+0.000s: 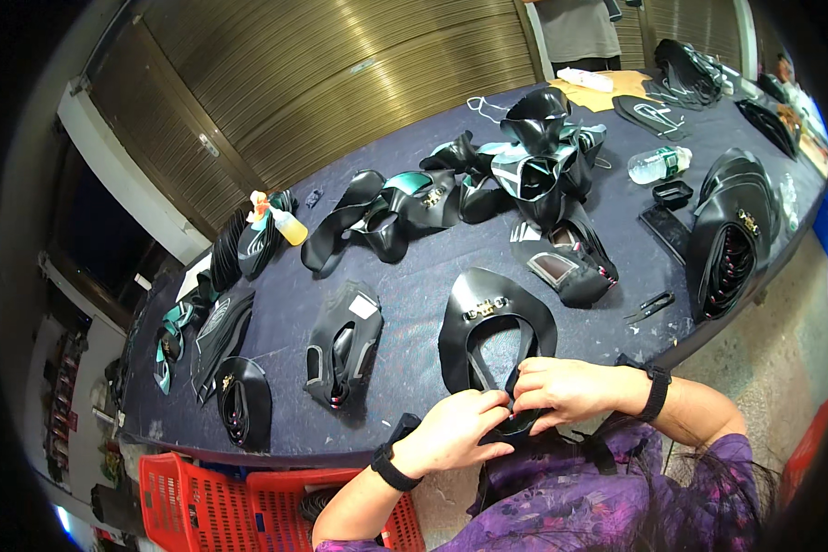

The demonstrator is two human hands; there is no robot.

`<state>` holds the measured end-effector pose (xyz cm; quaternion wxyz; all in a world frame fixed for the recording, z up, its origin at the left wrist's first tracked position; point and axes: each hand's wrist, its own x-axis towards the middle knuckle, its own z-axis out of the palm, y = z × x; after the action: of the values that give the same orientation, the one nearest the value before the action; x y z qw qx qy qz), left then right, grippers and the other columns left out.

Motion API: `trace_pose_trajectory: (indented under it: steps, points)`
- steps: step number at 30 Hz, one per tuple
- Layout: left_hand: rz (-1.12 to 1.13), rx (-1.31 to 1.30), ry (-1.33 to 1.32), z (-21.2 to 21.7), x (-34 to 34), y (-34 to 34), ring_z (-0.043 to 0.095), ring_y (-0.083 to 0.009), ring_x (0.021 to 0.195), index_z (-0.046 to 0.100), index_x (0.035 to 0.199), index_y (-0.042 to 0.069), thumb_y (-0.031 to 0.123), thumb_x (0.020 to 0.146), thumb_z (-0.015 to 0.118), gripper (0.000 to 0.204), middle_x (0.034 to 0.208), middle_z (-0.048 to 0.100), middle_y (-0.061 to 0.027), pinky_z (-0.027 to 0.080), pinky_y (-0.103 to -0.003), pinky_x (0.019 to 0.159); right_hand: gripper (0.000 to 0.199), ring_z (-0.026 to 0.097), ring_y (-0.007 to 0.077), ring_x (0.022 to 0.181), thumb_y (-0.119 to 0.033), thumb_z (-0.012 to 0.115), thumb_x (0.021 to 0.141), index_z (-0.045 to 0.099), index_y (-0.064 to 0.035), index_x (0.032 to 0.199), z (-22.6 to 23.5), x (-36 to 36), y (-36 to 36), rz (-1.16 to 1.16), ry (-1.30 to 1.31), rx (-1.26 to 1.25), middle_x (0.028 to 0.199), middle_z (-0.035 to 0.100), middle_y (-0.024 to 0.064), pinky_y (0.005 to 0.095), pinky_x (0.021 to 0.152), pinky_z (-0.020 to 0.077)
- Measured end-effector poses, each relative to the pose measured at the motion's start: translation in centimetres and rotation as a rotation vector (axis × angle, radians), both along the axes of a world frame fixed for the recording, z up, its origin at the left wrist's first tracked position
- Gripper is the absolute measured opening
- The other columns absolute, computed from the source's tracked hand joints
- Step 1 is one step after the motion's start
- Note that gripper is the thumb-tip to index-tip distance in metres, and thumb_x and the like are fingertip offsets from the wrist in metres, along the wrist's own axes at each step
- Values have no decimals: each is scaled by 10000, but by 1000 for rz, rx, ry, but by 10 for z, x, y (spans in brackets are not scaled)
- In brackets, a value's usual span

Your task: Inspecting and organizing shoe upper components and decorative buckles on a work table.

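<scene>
A black shoe upper [446, 340] with a gold metal ornament on its front lies near the table's front edge, its opening toward me. My left hand [458, 428] and my right hand [566, 388] meet at its near end, fingers closed on its edge. Exactly what the fingertips pinch is partly hidden by the hands. To the left, another black upper [343, 345] with a pale patch lies by itself. Beyond my right hand rests a black upper [569, 258] with grey lining showing, and a small pair of black snips [651, 306] lies to its right.
Shoe pieces [377, 221] are heaped across the middle, and a stack of uppers [729, 244] stands at right beside a phone [664, 232] and a water bottle [660, 165]. A yellow-filled bottle [290, 227] is at left. Red crates [170, 506] sit below the front edge. A person [575, 32] stands beyond the table.
</scene>
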<state>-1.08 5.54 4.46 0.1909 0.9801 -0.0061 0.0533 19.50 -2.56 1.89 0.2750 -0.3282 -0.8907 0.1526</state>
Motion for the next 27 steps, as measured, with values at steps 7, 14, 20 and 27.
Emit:
trace_pose_trajectory:
  steps: [7, 14, 20, 27]
  points:
    - [89, 79, -53, 0, 4, -11, 550, -294, 859, 531, 946, 2, 400, 655, 703, 522, 974, 513, -137, 466, -355, 737, 347, 483, 257, 820, -322, 692, 670, 571, -35, 822, -4, 2, -3, -68, -21, 113, 830, 516, 80, 337, 722, 433]
    - [-1, 6, 49, 0, 10, 1, 551, -295, 814, 548, 886, 13, 428, 666, 686, 490, 933, 534, -123, 455, -368, 709, 343, 488, 263, 809, -335, 684, 694, 585, -40, 838, -11, 1, -5, -82, 7, 35, 821, 516, 79, 348, 731, 424]
    - [-48, 23, -83, -13, 4, 9, 531, -256, 713, 590, 776, 74, 389, 689, 681, 339, 755, 529, -56, 421, -341, 625, 272, 485, 255, 797, -299, 667, 724, 614, -87, 886, -12, -2, 0, -1, 61, -37, 798, 514, 61, 347, 703, 398]
    - [108, -149, -140, 2, -12, 18, 542, -222, 719, 646, 869, 74, 327, 629, 752, 364, 789, 562, -55, 422, -323, 611, 265, 494, 233, 794, -279, 668, 748, 618, -79, 915, 6, -7, 22, 42, 180, -164, 796, 535, 57, 334, 700, 388]
